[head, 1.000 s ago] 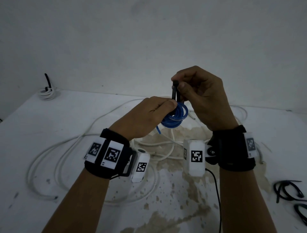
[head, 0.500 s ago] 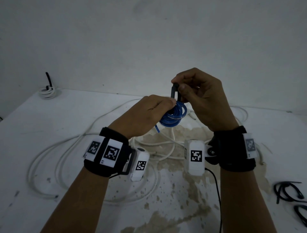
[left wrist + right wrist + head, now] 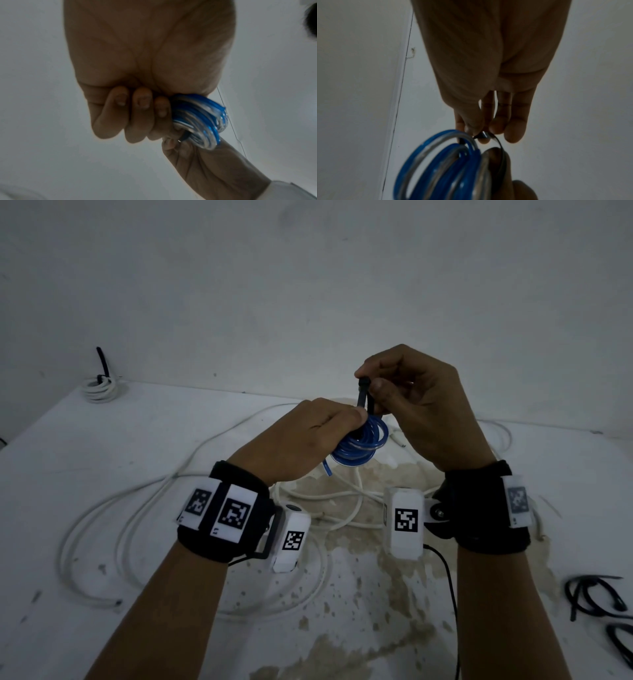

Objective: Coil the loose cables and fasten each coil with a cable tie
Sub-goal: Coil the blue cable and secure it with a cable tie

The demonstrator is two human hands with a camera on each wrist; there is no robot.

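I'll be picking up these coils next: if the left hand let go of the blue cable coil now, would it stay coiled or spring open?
Probably spring open somewhat: the blue cable coil keeps its loops only in the left hand, and they already splay unevenly in the right wrist view. The black cable tie pinched by the right hand looks slack, so it may not hold. It seems light.

Dim, flat light throughout; both wrist views blurred, shadowy.

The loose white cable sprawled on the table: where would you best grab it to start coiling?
Probably at the free end of the loose white cable, front left on the white table, pinched from above: it lies flat and clear of the tangle.
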